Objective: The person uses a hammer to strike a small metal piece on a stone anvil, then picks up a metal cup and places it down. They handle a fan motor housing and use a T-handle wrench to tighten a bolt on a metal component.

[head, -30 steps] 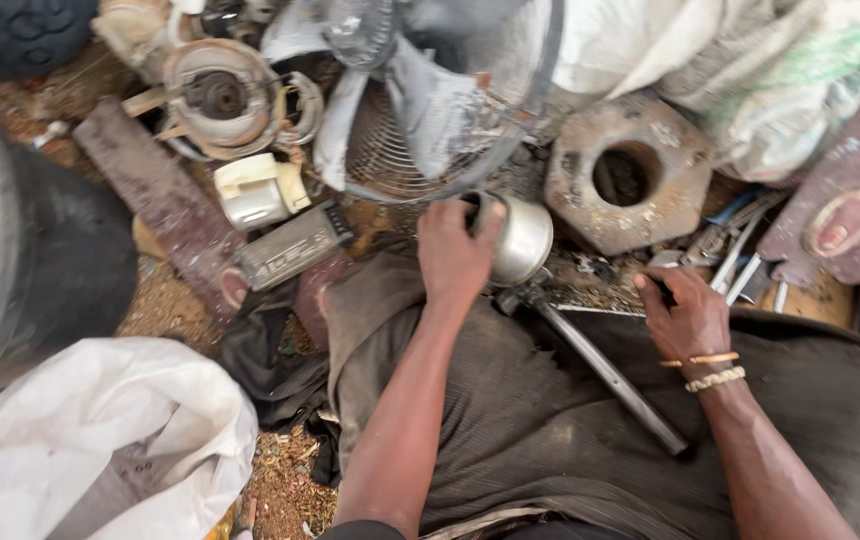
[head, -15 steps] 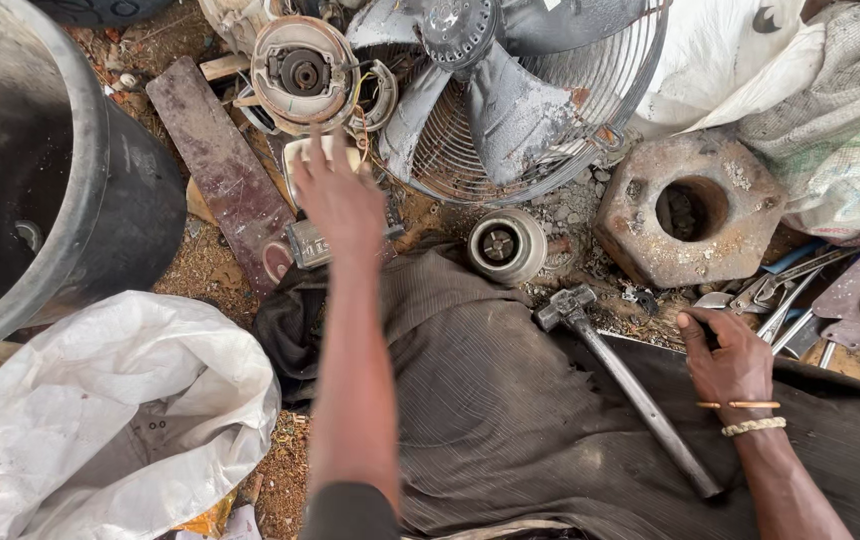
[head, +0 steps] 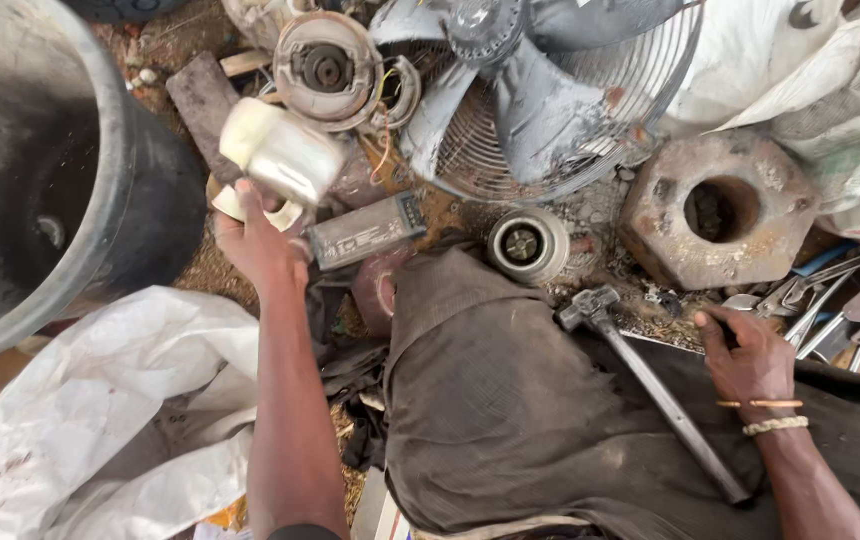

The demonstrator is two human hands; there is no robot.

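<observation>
Cream-coloured metal housing [head: 283,150], roughly cylindrical, lies tilted at upper left, its long axis running from upper left down to lower right. It sits directly above and slightly right of the left hand [head: 260,245]; the fingers wrap its lower end from beneath, so the hand is grasping the housing, not merely touching it. A pale flat tab shows under the palm, whether part of the housing cannot be told.

Right hand [head: 750,362] is well apart, at the far right, fingers curled down against the ground among small scrap. What it grips, if anything, cannot be told. The left hand is the only one near the housing.

Just right of the housing: a dark rectangular box [head: 368,230], touching or nearly touching the left hand's thumb side. Above it, a round motor part [head: 325,68] with wiring, and a grey fan with wire guard [head: 540,90]. A small round bearing-like cup [head: 525,243] lies near the edge of the dark cloth [head: 510,420]. A hammer [head: 650,385] rests on that cloth, head toward upper left, just beside the right hand. Large dark drum [head: 40,170] to the left.
</observation>
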